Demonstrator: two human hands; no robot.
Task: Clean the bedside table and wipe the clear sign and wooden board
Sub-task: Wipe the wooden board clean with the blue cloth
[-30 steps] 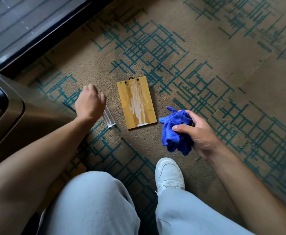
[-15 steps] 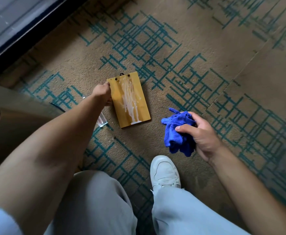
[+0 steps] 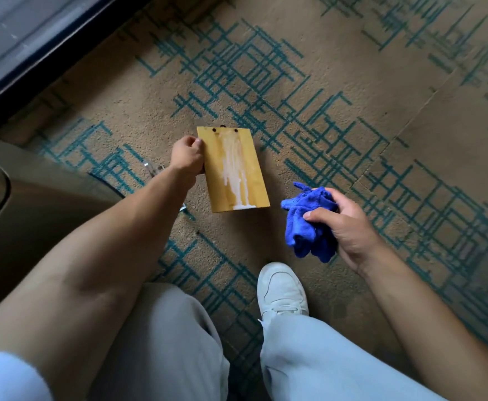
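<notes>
**Left hand on the stained board, cloth bunched in the right**

From my feed I look down on a tan carpet crossed with teal line patterns. The wooden board lies flat on it, and I place everything else from that board. Far up and left of it runs a dark frame with glass. Left of it sits a brown, rounded piece of furniture. White streaks run down the board's middle and pool at its near edge.

The left hand reaches in from the left, fingers curled on the board's left edge, thumb on top, gripping it. The clear sign lies on the carpet just left of the board, mostly hidden behind that forearm. Right of and nearer than the board, the right hand clutches a crumpled blue cloth above the carpet. A white shoe stands nearer than the board.
</notes>
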